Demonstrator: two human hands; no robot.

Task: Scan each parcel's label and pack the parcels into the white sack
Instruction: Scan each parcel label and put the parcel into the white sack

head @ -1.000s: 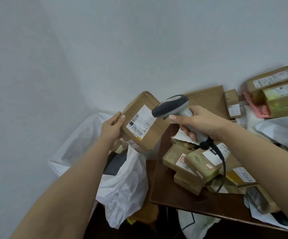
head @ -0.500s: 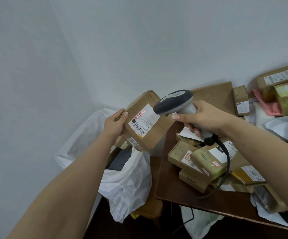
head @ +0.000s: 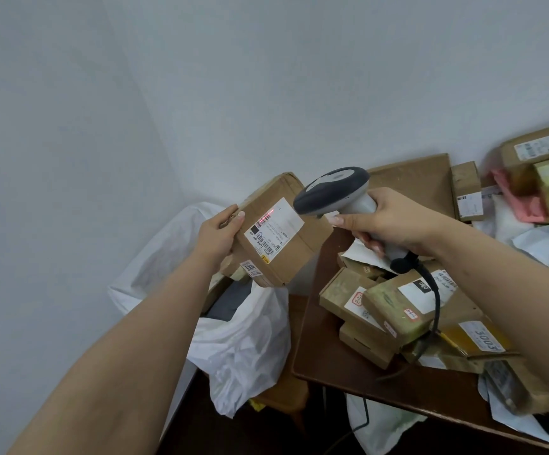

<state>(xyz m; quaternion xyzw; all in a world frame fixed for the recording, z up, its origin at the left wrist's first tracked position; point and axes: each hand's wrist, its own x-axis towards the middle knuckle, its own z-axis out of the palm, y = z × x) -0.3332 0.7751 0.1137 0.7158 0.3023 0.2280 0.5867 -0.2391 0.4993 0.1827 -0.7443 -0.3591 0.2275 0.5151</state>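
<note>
The left hand [head: 215, 234] has its grip closed on the near-left edge of a cardboard parcel [head: 286, 234], holding it in the air with its labelled face tilted up toward the camera. The parcel's long axis runs away from that grip, up and to the right, so most of the box juts out beyond the fingers. The right hand [head: 394, 224] is closed around the handle of a barcode scanner [head: 332, 192], whose head points left at the parcel's label [head: 274, 229]; a red scan line falls on the barcode at the label's upper-left corner (so the read looks to be in progress).

What the next move turns on is what lies under the held box: the white sack [head: 243, 343] stands open directly below and slightly toward the person from the left grip, beside the counter [head: 329, 366]. The left hand is clearly the nearer one to it. The drop should need only a short lowering, long axis tipped downward into the mouth. More parcels [head: 394, 310] lie heaped on the counter below the right grip.
</note>
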